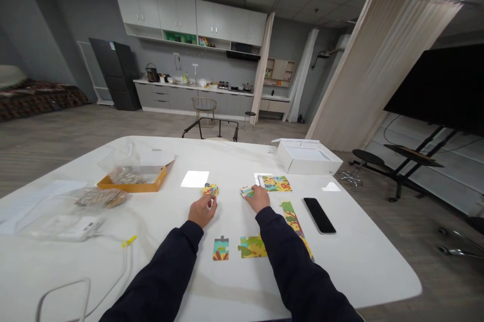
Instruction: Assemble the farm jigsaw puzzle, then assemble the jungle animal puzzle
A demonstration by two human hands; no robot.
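Observation:
My left hand (203,210) is closed, its fingers curled at the near edge of a small yellow jigsaw puzzle piece (210,189); whether more than one piece is there I cannot tell. Between the fingertips of my right hand (259,199) is a puzzle piece (246,191) with blue and green on it. Closer to me lies a single puzzle piece (221,249) with a green animal. Beside it, joined green and yellow pieces (251,247) run partly under my right sleeve. Another joined strip (293,218) stretches along the right of that forearm. Behind my right hand is a colourful picture card (278,183).
A black phone (319,215) lies to the right. At the back right stands an open white box (308,156). On the left are a yellow box (130,187) with bagged pieces, another plastic bag (100,197), a white device (75,227) and a loose cable (126,266).

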